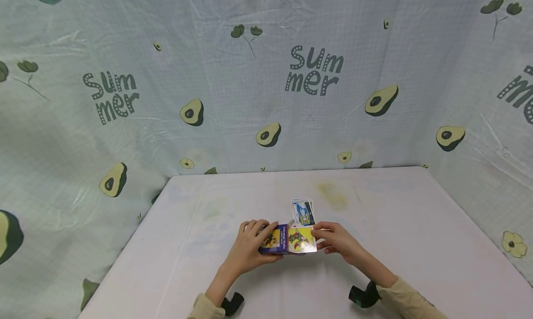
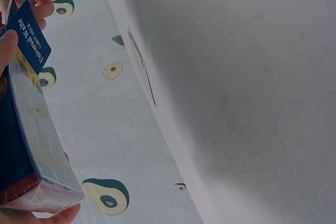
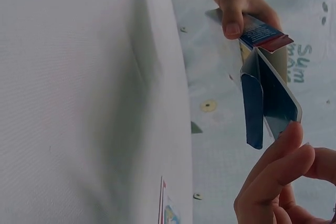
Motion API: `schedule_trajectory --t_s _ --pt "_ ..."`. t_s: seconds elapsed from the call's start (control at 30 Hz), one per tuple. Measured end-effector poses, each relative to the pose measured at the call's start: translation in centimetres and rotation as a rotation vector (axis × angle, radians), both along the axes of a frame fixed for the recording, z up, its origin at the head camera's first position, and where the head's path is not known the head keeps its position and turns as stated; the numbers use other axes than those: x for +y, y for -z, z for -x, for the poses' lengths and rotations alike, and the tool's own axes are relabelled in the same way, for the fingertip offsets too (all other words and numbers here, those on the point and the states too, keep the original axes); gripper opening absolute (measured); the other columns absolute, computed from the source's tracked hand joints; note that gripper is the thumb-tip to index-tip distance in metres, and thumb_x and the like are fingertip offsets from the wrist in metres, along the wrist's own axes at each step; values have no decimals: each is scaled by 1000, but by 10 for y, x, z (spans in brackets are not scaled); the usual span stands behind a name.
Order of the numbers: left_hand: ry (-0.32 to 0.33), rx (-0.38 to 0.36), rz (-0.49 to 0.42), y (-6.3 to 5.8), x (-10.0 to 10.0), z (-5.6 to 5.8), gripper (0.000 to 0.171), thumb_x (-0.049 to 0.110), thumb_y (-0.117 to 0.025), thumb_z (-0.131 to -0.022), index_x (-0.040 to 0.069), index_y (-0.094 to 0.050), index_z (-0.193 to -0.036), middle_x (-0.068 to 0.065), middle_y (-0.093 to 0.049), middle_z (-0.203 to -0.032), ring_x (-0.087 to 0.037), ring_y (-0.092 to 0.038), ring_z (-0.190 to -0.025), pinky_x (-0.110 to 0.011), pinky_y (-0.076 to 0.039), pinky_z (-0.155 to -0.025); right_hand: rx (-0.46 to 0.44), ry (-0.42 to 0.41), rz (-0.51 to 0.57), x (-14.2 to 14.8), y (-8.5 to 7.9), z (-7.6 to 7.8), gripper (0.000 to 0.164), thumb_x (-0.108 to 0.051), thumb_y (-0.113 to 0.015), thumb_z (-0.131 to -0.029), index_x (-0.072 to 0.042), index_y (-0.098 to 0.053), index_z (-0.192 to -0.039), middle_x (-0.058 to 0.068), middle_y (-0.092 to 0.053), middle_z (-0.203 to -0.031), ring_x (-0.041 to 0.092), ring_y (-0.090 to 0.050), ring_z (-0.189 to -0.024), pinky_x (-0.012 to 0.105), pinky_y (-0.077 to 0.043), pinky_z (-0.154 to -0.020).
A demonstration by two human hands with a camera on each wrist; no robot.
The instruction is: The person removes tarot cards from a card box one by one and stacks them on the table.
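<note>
My left hand [image 1: 248,248] grips a blue tarot deck box [image 1: 271,240] above the table, with "Universal Waite Tarot Deck" printed on a flap [image 2: 33,38] in the left wrist view. Past that flap extends a yellow picture panel [image 1: 301,240]. The panel's far corner is between the fingertips of my right hand [image 1: 342,245]. From the right wrist view, the box end stands open, with blue flaps [image 3: 253,109] sticking out. Whether the panel is a loose piece or part of the box, I cannot tell. Behind the box, a few picture cards [image 1: 304,212] lie stacked on the table.
The white-covered table [image 1: 233,194] reaches back to a hanging cloth [image 1: 233,87] printed with avocados and "summer". Black wrist cameras [image 1: 363,295] sit under both forearms, near the table's front.
</note>
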State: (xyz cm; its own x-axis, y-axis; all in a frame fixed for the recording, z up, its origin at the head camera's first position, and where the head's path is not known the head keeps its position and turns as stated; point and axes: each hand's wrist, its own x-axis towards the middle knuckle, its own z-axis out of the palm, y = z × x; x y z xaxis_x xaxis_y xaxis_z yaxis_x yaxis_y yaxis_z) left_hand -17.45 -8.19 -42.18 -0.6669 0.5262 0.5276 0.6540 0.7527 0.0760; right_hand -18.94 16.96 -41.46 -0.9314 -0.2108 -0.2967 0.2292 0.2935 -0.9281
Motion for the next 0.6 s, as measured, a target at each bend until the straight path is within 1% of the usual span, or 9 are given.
schedule_trajectory --t_s 0.07,0.1,0.2,0.27,0.3,0.33,0.4,0.5,0.6 --pt "-2 -1 2 0 0 0 79 51 -77 -57 20 -51 -124 1 -52 -106 -16 -48 -94 -40 -37 -85 3 -14 15 3 1 1 39 -35 -59 -83 -1 -57 -101 5 -64 -87 11 -60 -62 22 -45 -54" --pt "-4 -1 4 0 0 0 79 51 -77 -57 20 -51 -124 1 -52 -106 -16 -48 -94 -40 -37 -85 11 -44 37 5 2 1 38 -36 -59 -83 -2 -58 -100 4 -64 -86 11 -60 -61 21 -45 -54" --pt "-7 -6 6 0 0 0 79 52 -76 -57 20 -51 -125 1 -52 -106 -16 -48 -94 -40 -38 -85 19 -60 56 9 4 2 41 -40 -60 -81 -3 -58 -98 3 -64 -84 11 -60 -61 21 -45 -53" --pt "-9 -10 6 0 0 0 78 51 -76 -57 21 -51 -125 1 -52 -106 -16 -48 -94 -40 -38 -85 14 -65 55 10 3 2 41 -39 -58 -82 -2 -58 -100 2 -64 -84 10 -60 -61 21 -45 -53" --pt "-10 -11 6 0 0 0 78 51 -76 -58 21 -51 -125 2 -52 -106 -16 -48 -94 -40 -38 -86 15 -66 50 9 -1 0 39 -36 -57 -84 -1 -57 -101 1 -64 -82 10 -60 -60 21 -45 -53" --pt "-13 -12 8 1 0 0 78 52 -76 -58 21 -51 -125 2 -52 -106 -16 -48 -94 -40 -38 -86 9 -45 31 9 -1 0 40 -35 -56 -85 1 -56 -102 1 -64 -83 10 -59 -60 21 -45 -53" --pt "-16 -12 8 1 0 0 78 52 -76 -57 21 -51 -124 2 -52 -106 -16 -48 -94 -40 -38 -85 5 -41 19 9 -3 0 37 -32 -54 -87 1 -56 -104 0 -63 -82 9 -59 -61 21 -45 -53" --pt "-5 9 -1 2 -1 1 79 53 -76 -57 20 -51 -124 1 -52 -105 -15 -48 -93 -39 -38 -84 7 -42 12 11 -5 0 36 -31 -54 -87 1 -55 -104 -2 -63 -81 9 -59 -61 22 -45 -53" --pt "17 46 -14 3 -1 2 79 56 -73 -59 20 -50 -125 0 -51 -104 -15 -47 -92 -38 -37 -83 2 -40 15 14 -4 3 37 -33 -55 -87 0 -56 -105 -1 -64 -82 9 -60 -60 21 -45 -53"
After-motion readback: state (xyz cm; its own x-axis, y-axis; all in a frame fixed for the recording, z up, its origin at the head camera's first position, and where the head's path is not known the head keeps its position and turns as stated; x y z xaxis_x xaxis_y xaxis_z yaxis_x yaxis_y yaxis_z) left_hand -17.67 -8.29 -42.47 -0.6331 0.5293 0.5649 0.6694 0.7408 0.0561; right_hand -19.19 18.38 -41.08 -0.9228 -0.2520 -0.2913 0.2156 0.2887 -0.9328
